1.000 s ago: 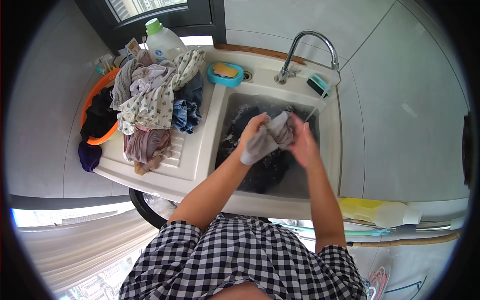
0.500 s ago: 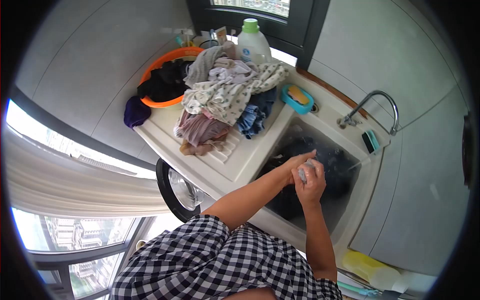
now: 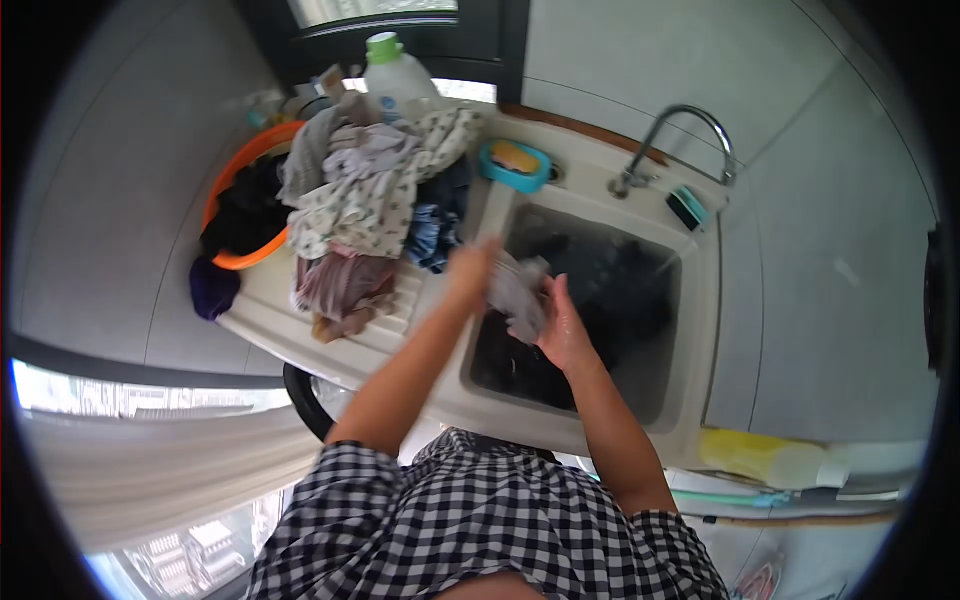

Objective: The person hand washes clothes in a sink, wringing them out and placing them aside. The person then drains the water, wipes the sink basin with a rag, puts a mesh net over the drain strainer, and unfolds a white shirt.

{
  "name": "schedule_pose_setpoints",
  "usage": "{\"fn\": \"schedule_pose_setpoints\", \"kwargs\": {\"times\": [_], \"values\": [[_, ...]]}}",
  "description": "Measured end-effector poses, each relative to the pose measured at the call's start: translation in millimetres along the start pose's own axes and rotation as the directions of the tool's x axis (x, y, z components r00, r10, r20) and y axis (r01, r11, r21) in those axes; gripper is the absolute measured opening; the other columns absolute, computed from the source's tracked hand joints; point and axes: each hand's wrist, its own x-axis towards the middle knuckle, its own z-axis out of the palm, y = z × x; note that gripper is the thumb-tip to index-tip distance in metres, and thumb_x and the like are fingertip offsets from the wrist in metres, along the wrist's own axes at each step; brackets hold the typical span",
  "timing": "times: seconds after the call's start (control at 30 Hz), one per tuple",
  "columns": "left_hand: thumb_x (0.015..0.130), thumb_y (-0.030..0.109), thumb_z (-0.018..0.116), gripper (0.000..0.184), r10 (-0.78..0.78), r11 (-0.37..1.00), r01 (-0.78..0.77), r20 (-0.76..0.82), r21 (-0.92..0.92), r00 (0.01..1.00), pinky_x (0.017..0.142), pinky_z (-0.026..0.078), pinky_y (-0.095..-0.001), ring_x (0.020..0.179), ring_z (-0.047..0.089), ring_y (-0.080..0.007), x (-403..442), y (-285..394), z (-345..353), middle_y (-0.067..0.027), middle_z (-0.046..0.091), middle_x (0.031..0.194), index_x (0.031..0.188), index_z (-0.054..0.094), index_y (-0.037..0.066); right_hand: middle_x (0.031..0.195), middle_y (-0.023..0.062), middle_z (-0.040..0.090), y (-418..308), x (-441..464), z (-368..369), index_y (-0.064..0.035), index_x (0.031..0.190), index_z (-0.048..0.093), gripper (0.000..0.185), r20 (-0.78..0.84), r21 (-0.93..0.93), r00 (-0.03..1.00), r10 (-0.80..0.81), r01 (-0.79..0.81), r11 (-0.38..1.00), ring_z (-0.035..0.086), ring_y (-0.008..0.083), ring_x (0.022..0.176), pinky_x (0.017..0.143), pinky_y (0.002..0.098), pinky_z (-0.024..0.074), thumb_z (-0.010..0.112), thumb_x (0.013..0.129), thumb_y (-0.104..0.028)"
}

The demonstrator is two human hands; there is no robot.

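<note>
A grey wet cloth (image 3: 520, 298) stretches between my hands, over the left side of the sink basin (image 3: 694, 300). My left hand (image 3: 474, 268) is blurred by motion, closed round the upper left end of the cloth. My right hand (image 3: 565, 328) supports the cloth's right side, with its thumb and fingers bent about it. Dark garments (image 3: 610, 300) lie below in cloudy water. To the left of my left hand, blue denim (image 3: 428, 235) and other clothes (image 3: 350, 200) are heaped on the ribbed drainboard.
An orange basin (image 3: 222, 178) with dark clothes stands at the left, a detergent bottle (image 3: 395, 85) behind the heap. Along the sink's back are a blue soap dish (image 3: 515, 180), the curved faucet (image 3: 690, 110) and a brush (image 3: 688, 208). A yellow bottle (image 3: 750, 455) lies at the lower right.
The cloth, bunched between both hands half a second ago, is now spread out. My left hand has moved apart from my right, toward the drainboard. The camera view has turned.
</note>
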Motion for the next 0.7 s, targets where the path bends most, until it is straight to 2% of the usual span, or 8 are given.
{"fn": "schedule_pose_setpoints", "kwargs": {"times": [0.1,0.13,0.2,0.3,0.4,0.5,0.63,0.7], "values": [[0.088,0.026,0.055,0.033,0.124,0.914,-0.175,-0.158,-0.365,0.98,0.089,0.044,-0.0366,0.099,0.056,-0.0211,-2.5,122.3,-78.6,-0.0078,0.06,0.106,0.115,0.056,0.007,0.129,0.0125,0.045,11.7,1.5,-60.2,-0.0118,0.128,0.046,0.057,-0.11,-0.798,0.94,-0.323,0.11,0.592,0.05,0.0235,0.112,0.089,0.0405,0.045,0.065,0.083,-0.041],[0.09,0.024,0.054,0.026,0.534,0.774,-0.552,-0.148,-0.31,0.833,0.083,0.049,-0.038,0.092,0.059,-0.0213,23.4,147.0,-129.2,-0.0082,0.062,0.101,0.109,0.058,0.007,0.131,0.0132,0.044,9.0,-4.1,-84.0,-0.0123,0.129,0.046,0.059,-0.039,-0.935,0.916,-0.399,0.108,0.338,0.048,0.0255,0.115,0.09,0.0428,0.0439,0.067,0.081,-0.039],[0.091,0.032,0.053,0.025,0.585,0.733,-0.604,-0.163,-0.311,0.794,0.074,0.052,-0.0331,0.086,0.062,-0.0182,23.5,229.9,-210.5,-0.0064,0.062,0.09,0.095,0.058,0.008,0.134,0.0147,0.041,-1.3,-23.2,-128.6,-0.0131,0.13,0.044,0.063,0.154,-0.972,0.876,-0.457,0.051,-0.231,0.044,0.0295,0.12,0.093,0.0474,0.0417,0.07,0.078,-0.035],[0.084,0.041,0.062,0.048,0.566,0.798,-0.592,-0.483,0.113,0.669,0.085,0.048,-0.0344,0.096,0.06,-0.0225,-4.0,298.8,-251.8,-0.0141,0.062,0.101,0.108,0.057,-0.001,0.135,0.016,0.04,-15.9,-50.5,-114.0,-0.0166,0.128,0.046,0.061,-0.031,-0.795,0.88,-0.474,-0.31,-0.522,0.041,0.0336,0.122,0.095,0.0474,0.0393,0.071,0.075,-0.032],[0.082,0.045,0.063,0.061,0.937,0.19,0.23,-0.247,0.954,0.248,0.092,0.043,-0.0349,0.107,0.057,-0.0267,13.0,281.4,-303.9,-0.0192,0.06,0.113,0.118,0.054,-0.004,0.124,0.0169,0.052,-13.7,-36.6,-131.2,-0.0147,0.119,0.054,0.048,-0.265,-0.893,0.897,-0.355,-0.367,-0.261,0.05,0.0325,0.114,0.09,0.0409,0.0433,0.071,0.076,-0.03],[0.082,0.038,0.064,0.057,0.895,0.258,-0.258,-0.13,0.931,0.427,0.097,0.04,-0.0357,0.115,0.053,-0.0294,-0.9,237.8,-263.6,-0.0198,0.056,0.122,0.122,0.053,-0.002,0.102,0.0127,0.064,-11.3,-19.2,-160.9,-0.0071,0.106,0.061,0.037,-0.265,-0.964,0.929,-0.258,-0.251,0.087,0.06,0.0259,0.096,0.081,0.0346,0.0466,0.072,0.075,-0.024],[0.082,0.015,0.067,0.028,0.781,0.454,-0.703,0.137,0.547,0.61,0.073,0.05,-0.026,0.1,0.058,-0.0162,-18.7,146.3,-145.7,-0.0092,0.061,0.112,0.109,0.063,0.007,0.08,0.0053,0.061,-55.0,-56.0,-135.5,0.0006,0.094,0.06,0.024,-0.06,-0.961,0.98,-0.189,-0.006,0.276,0.057,0.0135,0.077,0.073,0.0269,0.0458,0.07,0.075,-0.01],[0.081,0.017,0.069,0.03,0.581,0.615,-0.575,0.183,0.539,0.793,0.068,0.048,-0.026,0.087,0.061,-0.0142,-53.6,121.4,-78.4,-0.0057,0.065,0.103,0.108,0.063,0.006,0.078,0.0039,0.058,-83.3,-79.5,-133.2,0.0007,0.092,0.059,0.021,-0.015,-0.973,0.988,-0.152,0.021,0.232,0.053,0.0102,0.075,0.071,0.0252,0.0447,0.069,0.074,-0.004]]}}
